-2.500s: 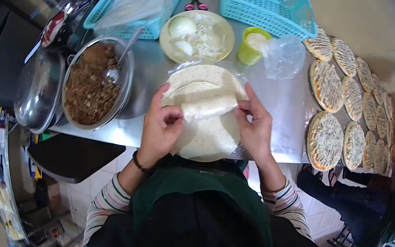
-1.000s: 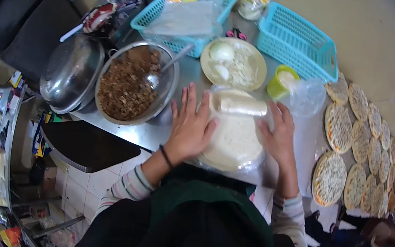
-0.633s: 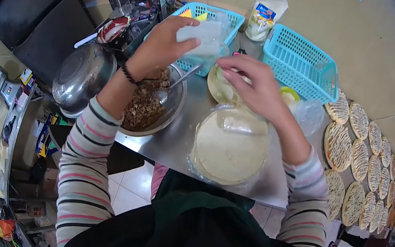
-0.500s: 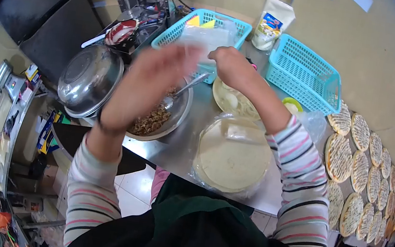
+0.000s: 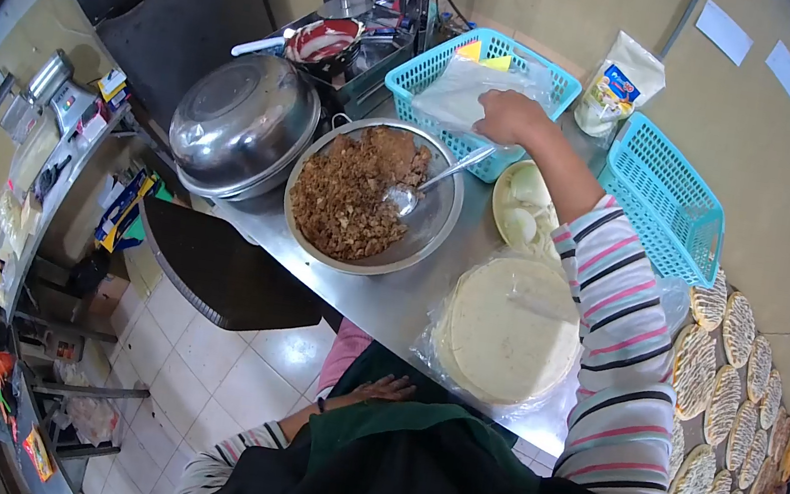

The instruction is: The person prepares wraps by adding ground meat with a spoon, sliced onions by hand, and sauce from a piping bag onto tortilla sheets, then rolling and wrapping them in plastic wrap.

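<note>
My right hand (image 5: 514, 118) is over the plastic bags (image 5: 462, 95) in the left blue basket (image 5: 404, 82), its fingers curled; what they hold, if anything, is hidden. Down at the green apron, my left hand (image 5: 383, 389) lies with its fingers stretched out, holding nothing. A stack of flat tortillas (image 5: 502, 348) on plastic sits near the table's front edge, a wrapped roll (image 5: 548, 307) on top. Left of it is a metal bowl (image 5: 449, 224) of brown filling (image 5: 352, 191) with a spoon (image 5: 405, 198). Behind the stack, a plate (image 5: 500, 216) holds onion, partly hidden by my right arm.
A second blue basket (image 5: 664, 199) stands at the back right, beside a white pouch (image 5: 622, 85). Several topped flatbreads (image 5: 696, 370) lie at the right. A lidded metal pot (image 5: 242, 125) is left of the bowl. A dark board (image 5: 220, 268) juts out below the table edge.
My left hand has dropped from above the bowl to the apron. My right hand stays by the left basket, now over the bags. The view has swung left.
</note>
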Demonstrator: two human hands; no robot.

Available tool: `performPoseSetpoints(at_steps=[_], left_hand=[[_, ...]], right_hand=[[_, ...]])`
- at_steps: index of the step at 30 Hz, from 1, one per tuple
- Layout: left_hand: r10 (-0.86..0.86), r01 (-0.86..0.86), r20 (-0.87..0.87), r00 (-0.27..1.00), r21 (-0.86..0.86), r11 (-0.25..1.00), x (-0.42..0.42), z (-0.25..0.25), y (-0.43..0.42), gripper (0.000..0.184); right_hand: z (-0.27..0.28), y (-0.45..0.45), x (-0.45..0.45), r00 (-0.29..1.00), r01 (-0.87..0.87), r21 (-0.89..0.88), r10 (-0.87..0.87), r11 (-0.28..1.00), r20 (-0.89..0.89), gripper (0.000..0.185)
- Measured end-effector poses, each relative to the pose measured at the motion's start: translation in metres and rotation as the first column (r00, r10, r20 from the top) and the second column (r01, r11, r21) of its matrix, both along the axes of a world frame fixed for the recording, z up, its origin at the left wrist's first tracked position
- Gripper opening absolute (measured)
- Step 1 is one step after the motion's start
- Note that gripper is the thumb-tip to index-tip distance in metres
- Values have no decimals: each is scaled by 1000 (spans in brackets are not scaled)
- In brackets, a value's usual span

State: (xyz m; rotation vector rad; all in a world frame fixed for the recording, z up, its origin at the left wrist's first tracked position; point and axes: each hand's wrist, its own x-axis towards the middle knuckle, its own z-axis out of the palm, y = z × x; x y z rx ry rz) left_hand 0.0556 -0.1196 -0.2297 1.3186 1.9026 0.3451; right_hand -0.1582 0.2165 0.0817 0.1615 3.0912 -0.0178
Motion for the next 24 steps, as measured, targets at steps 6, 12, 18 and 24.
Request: performPoseSetpoints(at_steps=[6,12,18,24], left_hand=[[-115,-138,386,915,570,810,-29,37,-53,47],[146,-305,521,841,234,923,-49,99,-60,29],[172,-372,493,853,343,863,-83,233,-57,35],[-425,-813,905,-31,225,537,-73,296,-7,117]], right_hand=[[8,3,15,973,-229,67,231,971,-14,21],[37,-14,54,919,-145,51,154,988,-363,13],[109,-41,137,463,-52,320,307,946,-832,14],[29,-152,227,148,-496,550,690,672,-709,24]])
